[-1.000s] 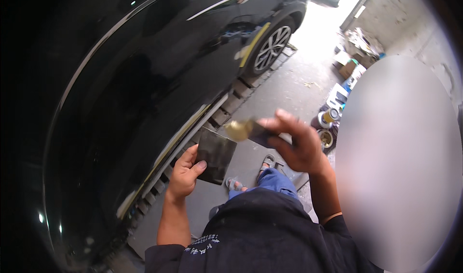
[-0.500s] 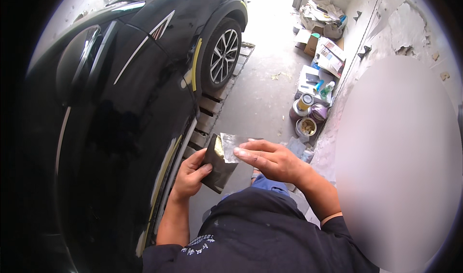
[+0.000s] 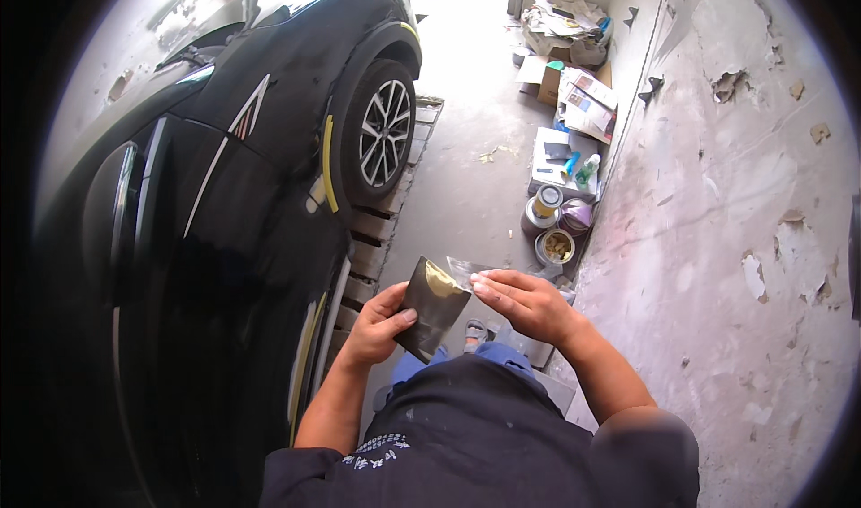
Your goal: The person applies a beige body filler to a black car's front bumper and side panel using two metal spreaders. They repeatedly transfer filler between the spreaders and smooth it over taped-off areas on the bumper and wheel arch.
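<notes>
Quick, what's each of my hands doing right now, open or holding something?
Left hand: closed, holding a dark flat board.
Right hand: closed, holding a thin flat scraper beside the board's yellowish paste.

We curl our left fingers (image 3: 387, 298) beside the thumb (image 3: 404, 320); near them, our right fingers (image 3: 504, 296) extend together, forearms (image 3: 608, 375) angling in behind both.
</notes>
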A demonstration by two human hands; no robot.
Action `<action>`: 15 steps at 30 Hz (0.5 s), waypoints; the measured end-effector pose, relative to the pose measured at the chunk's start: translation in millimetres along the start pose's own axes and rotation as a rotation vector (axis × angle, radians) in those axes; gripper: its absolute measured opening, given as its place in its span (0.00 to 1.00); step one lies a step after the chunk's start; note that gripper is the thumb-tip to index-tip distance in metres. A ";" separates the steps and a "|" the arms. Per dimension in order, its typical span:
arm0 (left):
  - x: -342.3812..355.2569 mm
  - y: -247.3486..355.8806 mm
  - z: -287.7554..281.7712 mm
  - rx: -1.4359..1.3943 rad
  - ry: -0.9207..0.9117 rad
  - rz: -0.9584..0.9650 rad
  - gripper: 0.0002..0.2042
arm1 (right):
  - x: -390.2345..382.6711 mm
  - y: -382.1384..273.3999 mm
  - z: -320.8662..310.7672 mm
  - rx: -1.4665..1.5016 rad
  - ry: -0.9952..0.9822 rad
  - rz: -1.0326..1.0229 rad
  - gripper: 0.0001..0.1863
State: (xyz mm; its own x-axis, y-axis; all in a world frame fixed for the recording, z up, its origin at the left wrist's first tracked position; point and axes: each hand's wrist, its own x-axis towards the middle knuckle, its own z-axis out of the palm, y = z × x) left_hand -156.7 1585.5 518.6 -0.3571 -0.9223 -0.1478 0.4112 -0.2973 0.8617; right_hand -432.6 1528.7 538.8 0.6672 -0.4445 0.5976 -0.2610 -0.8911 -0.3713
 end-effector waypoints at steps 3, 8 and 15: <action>32.1 5.4 -3.5 -0.124 -0.015 0.138 0.22 | -8.5 15.5 4.7 -0.022 -0.109 0.030 0.22; 93.8 34.8 -12.3 -0.241 0.120 0.281 0.17 | -11.9 34.0 20.6 0.038 0.347 0.705 0.29; 150.8 49.7 -34.7 -0.332 0.185 0.469 0.18 | 64.1 22.2 65.8 0.867 0.664 1.103 0.34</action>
State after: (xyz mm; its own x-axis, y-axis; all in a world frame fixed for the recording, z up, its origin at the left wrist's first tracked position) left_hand -161.0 1423.1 522.2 0.0648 -0.9925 0.1039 0.7398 0.1176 0.6624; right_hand -349.8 1486.5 522.2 -0.0563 -0.9900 -0.1297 0.2286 0.1136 -0.9669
